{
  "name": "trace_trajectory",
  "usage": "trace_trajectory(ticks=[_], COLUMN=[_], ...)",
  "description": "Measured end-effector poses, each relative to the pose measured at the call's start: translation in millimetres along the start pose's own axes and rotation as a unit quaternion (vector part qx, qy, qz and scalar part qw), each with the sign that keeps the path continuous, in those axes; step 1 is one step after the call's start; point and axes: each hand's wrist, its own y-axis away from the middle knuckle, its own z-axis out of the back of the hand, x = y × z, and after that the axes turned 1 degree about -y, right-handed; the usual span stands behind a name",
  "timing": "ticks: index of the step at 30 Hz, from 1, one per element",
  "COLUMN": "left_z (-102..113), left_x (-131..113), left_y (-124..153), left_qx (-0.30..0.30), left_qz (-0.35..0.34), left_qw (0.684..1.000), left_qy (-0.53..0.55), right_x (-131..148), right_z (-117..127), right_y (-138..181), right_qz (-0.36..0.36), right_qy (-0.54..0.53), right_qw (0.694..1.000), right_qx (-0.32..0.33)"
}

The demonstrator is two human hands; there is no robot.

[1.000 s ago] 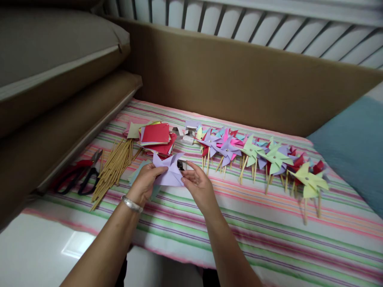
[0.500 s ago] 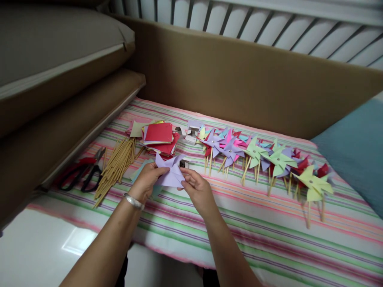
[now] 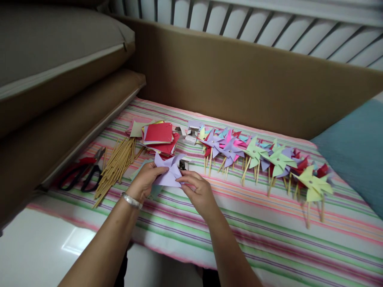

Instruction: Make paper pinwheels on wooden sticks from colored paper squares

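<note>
L hand (image 3: 145,180) & R hand (image 3: 198,190) pinching lilac paper pinwheel (image 3: 170,170), sticks (image 3: 117,167) nearby

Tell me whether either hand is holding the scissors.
No, the scissors lie on the striped cloth left of the sticks, while the left hand and right hand both hold the purple paper pinwheel.

Left of your folded paper (image 3: 170,174) lie sticks (image 3: 115,169), then scissors (image 3: 79,176); the paper stack (image 3: 158,135) sits behind, pinwheels (image 3: 254,153) right.
</note>
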Motion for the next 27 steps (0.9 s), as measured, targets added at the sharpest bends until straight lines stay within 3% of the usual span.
trace_trajectory(ticks=[27], left_z=[-22], left_x=[20], left_y=[5], left_qx=[0.041], left_qz=[0.012], left_qw=[0.999], left_qy=[-0.03], right_x=[1], right_z=[-10], right_y=[-2], right_qz=[-0.064], right_qy=[0.095], right_qw=[0.986], right_qx=[-0.123])
